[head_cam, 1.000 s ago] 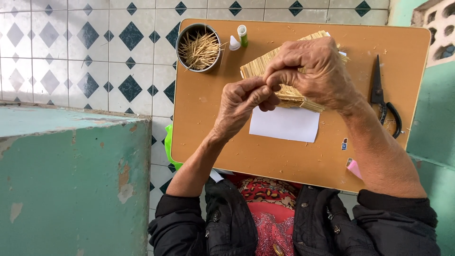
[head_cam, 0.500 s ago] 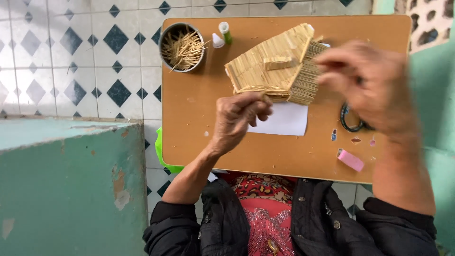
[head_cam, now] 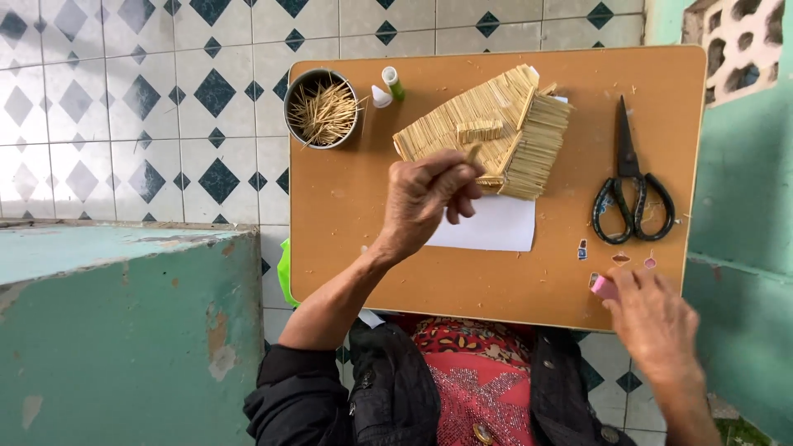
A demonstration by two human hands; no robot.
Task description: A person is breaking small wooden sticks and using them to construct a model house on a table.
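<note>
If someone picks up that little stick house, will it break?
The stick house is probably light, since it looks made of thin sticks like those in the metal cup. It likely stays stiff, but squeezing could snap pieces off. Its broad base on the board suggests it won't tip easily.

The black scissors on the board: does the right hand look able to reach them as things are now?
Probably yes. The right hand is at the pink eraser on the board's near edge, and the scissors lie just beyond it on bare board, with nothing between.
</note>
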